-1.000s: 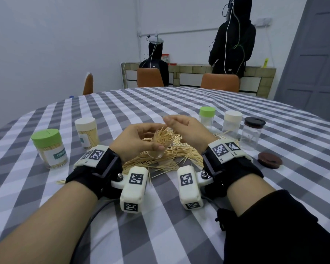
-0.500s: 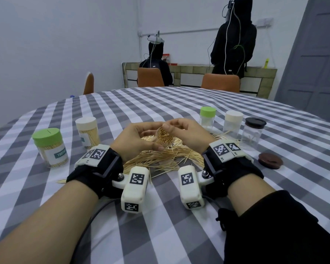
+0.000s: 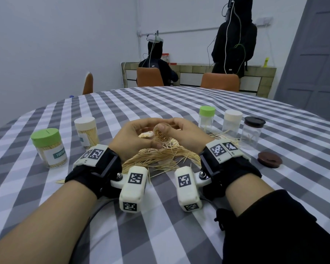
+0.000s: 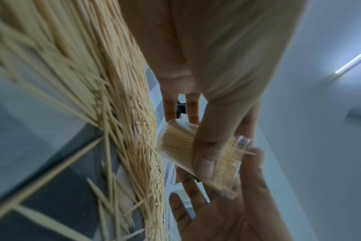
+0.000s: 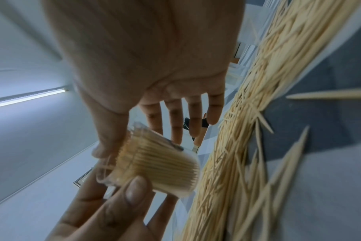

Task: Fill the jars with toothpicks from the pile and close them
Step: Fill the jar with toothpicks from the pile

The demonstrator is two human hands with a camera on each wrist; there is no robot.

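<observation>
Left hand (image 4: 212,68) thumb on clear jar (image 4: 198,156) packed with toothpicks — right hand (image 4: 227,210) fingers beneath; pile (image 4: 122,124) alongside.

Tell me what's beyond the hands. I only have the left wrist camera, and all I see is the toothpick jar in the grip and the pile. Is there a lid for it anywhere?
Observer: Yes. In the head view a loose brown lid lies on the table, right of the right hand that helps hold the open jar.
Operator: Any jars done?
Observer: Two on the left look full and closed: the wide green-lidded jar and the tall cream-lidded jar.
Operator: Any left to fill?
Observer: Three capped ones on the right look nearly empty: the small green-capped jar, the cream-capped jar and the dark-capped jar.
</observation>
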